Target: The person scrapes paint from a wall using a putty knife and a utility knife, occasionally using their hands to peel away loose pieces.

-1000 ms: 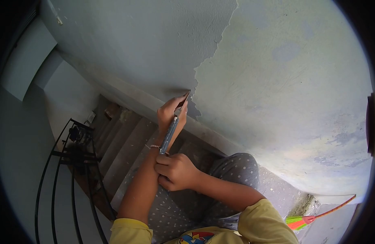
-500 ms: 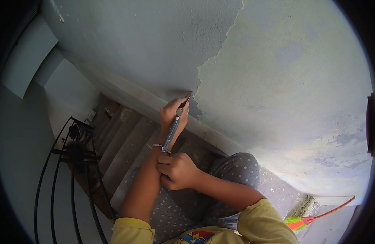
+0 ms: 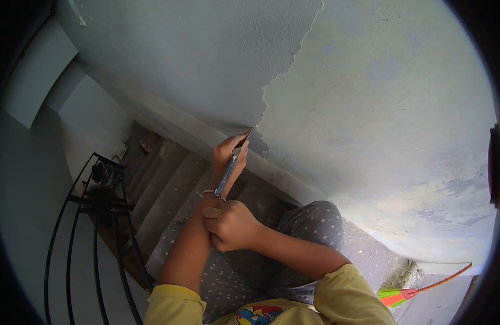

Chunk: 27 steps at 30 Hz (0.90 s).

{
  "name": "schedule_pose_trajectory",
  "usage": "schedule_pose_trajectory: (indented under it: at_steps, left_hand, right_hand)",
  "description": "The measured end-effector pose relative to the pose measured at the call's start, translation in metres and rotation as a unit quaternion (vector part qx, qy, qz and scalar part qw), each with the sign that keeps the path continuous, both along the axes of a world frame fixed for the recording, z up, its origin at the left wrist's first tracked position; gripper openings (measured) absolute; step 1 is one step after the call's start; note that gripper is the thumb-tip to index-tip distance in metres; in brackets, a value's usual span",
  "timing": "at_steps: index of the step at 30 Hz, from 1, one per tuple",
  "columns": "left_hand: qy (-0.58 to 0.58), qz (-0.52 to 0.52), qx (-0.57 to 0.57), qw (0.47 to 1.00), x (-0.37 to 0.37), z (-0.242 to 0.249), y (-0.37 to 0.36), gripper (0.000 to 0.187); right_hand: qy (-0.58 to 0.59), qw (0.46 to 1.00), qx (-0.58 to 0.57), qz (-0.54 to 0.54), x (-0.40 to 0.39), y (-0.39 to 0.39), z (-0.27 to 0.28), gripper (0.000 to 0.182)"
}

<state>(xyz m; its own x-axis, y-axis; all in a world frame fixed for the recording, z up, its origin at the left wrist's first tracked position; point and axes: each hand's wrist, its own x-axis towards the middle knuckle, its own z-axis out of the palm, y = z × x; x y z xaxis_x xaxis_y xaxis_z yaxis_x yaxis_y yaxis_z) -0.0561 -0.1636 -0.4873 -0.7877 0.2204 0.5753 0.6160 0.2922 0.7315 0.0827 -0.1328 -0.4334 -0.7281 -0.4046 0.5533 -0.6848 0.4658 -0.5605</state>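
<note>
My left hand (image 3: 228, 154) is closed around a scraper (image 3: 226, 176). Its blue-grey handle lies along my inner wrist, and the dark blade shows between thumb and fingers. The blade's tip meets the wall at the lower end of a ragged paint edge (image 3: 262, 100). To its left the paint is darker grey; to its right the surface is pale and patchy. My right hand (image 3: 232, 226) is a closed fist against my left forearm, just below the handle's end. Whatever its fingers hold, if anything, is hidden.
Concrete stairs (image 3: 163, 184) descend at the left, beside a black metal railing (image 3: 101, 208). A broom with bright green and orange bristles (image 3: 396, 296) lies at the lower right. My knees in dotted trousers (image 3: 317, 225) are close below the wall.
My left hand and the scraper have shifted slightly down and left, with the tip a little lower on the wall. My right fist has moved slightly left and up along the forearm.
</note>
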Motion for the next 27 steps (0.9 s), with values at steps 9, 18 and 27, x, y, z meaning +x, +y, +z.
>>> schedule_pose_trajectory:
  at_steps: [9, 18, 27]
  left_hand:
    - [-0.026, 0.02, 0.035, 0.999, 0.007, -0.011, 0.009, 0.02]
    - [-0.034, 0.033, 0.041, 0.998, 0.006, -0.017, 0.013, 0.022]
    - [-0.026, 0.033, 0.058, 0.997, 0.004, -0.027, 0.014, 0.023]
  right_hand:
    - [0.003, 0.999, 0.036, 0.03, 0.001, 0.003, 0.008, 0.013]
    - [-0.02, 0.997, 0.063, 0.036, 0.001, 0.003, 0.006, 0.013]
    - [-0.023, 0.998, 0.033, 0.056, -0.001, -0.002, 0.006, 0.014]
